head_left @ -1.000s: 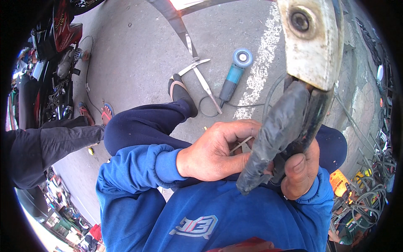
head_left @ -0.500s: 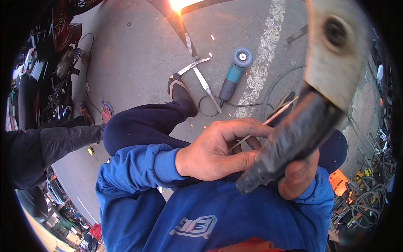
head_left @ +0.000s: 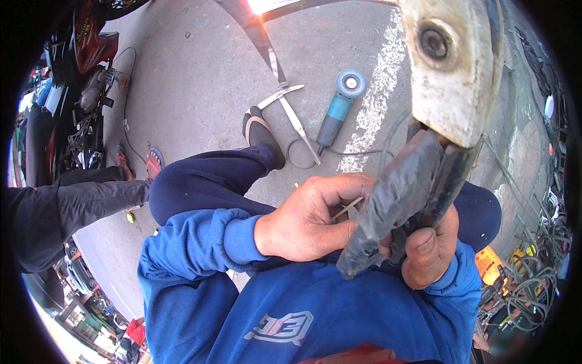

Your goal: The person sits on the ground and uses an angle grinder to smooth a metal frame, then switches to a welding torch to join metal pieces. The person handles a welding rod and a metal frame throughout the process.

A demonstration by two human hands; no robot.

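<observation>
My left hand (head_left: 312,215) pinches a thin pale rod (head_left: 347,209), like a welding rod; its upper part is hidden behind the tool in front. A tool like a welding electrode holder (head_left: 388,194) looms close up, with a handle wrapped in black tape and a worn cream head with a bolt. Round its lower, far-side handle my right hand (head_left: 429,252) is closed, thumb showing; most of those fingers are hidden. Beyond my hands, an angle grinder (head_left: 335,112) with a blue disc and a chipping hammer (head_left: 292,115) lie on the ground.
Dark curved metal bars (head_left: 248,30) at the top carry a bright glow. My sandalled left foot (head_left: 260,130) stands beside the hammer. A person's legs (head_left: 91,206) reach in from the left, near a motorcycle (head_left: 94,91). Coiled cables (head_left: 527,297) lie at the right.
The tool's cream head has swung left, over the spot where the rod's upper end showed. The glow on the metal bars has shrunk and dimmed. Both hands have hardly moved.
</observation>
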